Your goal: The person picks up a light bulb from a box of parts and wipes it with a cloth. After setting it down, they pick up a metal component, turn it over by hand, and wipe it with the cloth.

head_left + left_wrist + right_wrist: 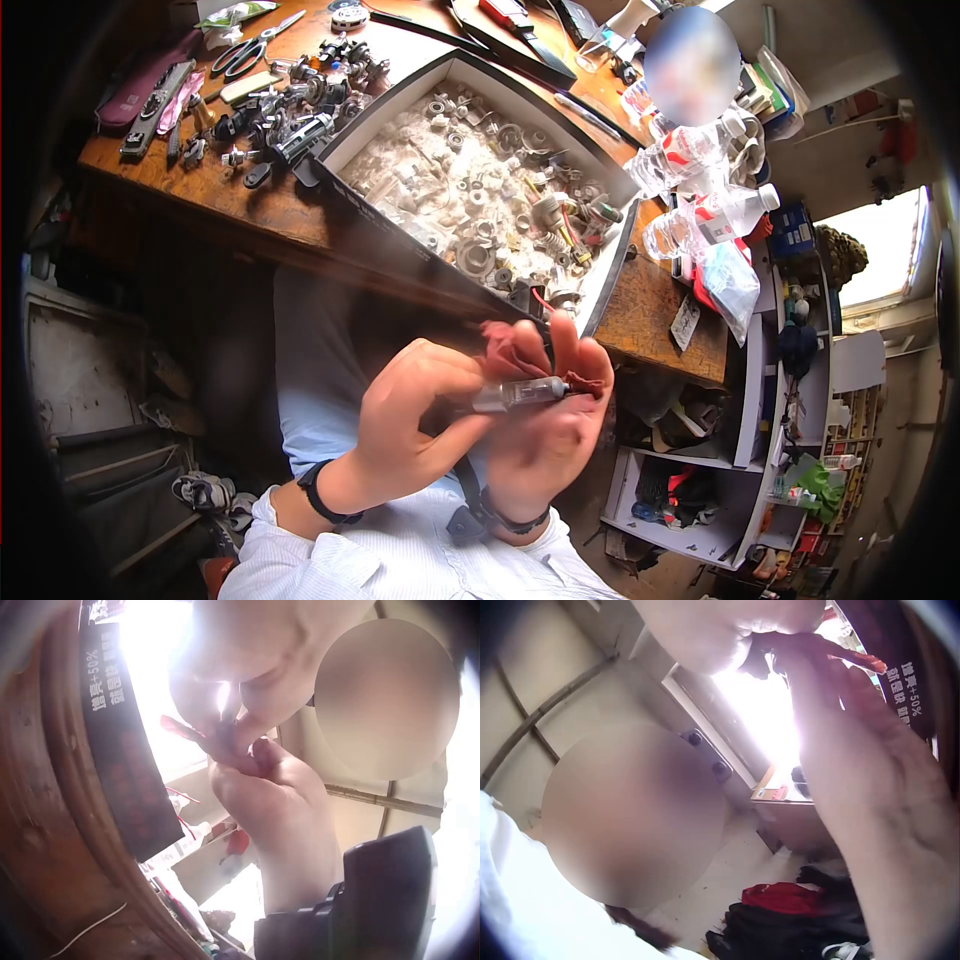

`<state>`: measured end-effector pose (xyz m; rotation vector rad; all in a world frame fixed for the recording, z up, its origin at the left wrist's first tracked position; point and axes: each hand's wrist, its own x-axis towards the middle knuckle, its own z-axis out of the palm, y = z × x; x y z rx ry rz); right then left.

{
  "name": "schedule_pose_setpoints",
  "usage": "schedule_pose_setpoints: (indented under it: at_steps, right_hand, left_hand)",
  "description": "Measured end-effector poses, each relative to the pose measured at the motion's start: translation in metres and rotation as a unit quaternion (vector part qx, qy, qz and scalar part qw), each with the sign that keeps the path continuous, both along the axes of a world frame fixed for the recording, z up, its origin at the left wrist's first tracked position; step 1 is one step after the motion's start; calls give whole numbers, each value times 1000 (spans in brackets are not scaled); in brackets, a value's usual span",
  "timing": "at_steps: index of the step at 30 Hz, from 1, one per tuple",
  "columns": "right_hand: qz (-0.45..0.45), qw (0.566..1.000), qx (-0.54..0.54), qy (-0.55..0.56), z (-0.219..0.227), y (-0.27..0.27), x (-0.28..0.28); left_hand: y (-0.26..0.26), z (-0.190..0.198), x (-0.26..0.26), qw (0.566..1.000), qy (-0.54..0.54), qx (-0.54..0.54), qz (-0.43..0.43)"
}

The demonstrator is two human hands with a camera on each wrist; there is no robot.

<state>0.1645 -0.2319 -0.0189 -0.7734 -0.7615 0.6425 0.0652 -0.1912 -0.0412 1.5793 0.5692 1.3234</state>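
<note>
A clear glass bulb with a narrow dark tip (522, 394) lies across the space between the hands in the head view. My left hand (415, 420) pinches its left end between thumb and fingers. Dark red cloth (512, 352) is bunched in my right hand (548, 440), whose palm faces up and whose fingers are partly bent around the cloth. The bulb's tip is against the cloth near those fingers. Both wrist views show the hands close together, with the cloth (180, 727) (866, 661) sticking out; glare hides much of the bulb there.
Beyond the hands, a shallow box (400, 235) of used bulbs and small parts stands on the wooden table (225, 205). Dark metal parts (300, 115) and scissors (250, 50) lie left of it. Plastic bottles (725, 215) lie at right, above shelves (690, 540).
</note>
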Motion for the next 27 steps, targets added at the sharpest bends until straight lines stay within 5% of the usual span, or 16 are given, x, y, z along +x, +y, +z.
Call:
schedule_pose_setpoints:
  at_steps: [3,6,12,17,19,27]
  right_hand:
    - [77,991,-80,-75,-1,-4,5]
    - [67,995,-46,-63,-9,-2,5]
    - [47,999,-6,-24,-7,-3,6]
    - [31,998,-20,-54,0,-5,7]
    - [34,998,-15,-56,0,-7,9]
    - [-19,998,10,-55,4,-8,16]
  left_hand:
    - [1,1,1,997,36,59,43]
    - [1,2,-3,996,56,55,39]
    - [-5,13,-8,987,93,-99,-90]
    - [-3,10,-9,981,105,-99,-128]
    - [-2,12,-12,955,119,-194,-192]
    - [1,12,-15,950,129,-186,-214]
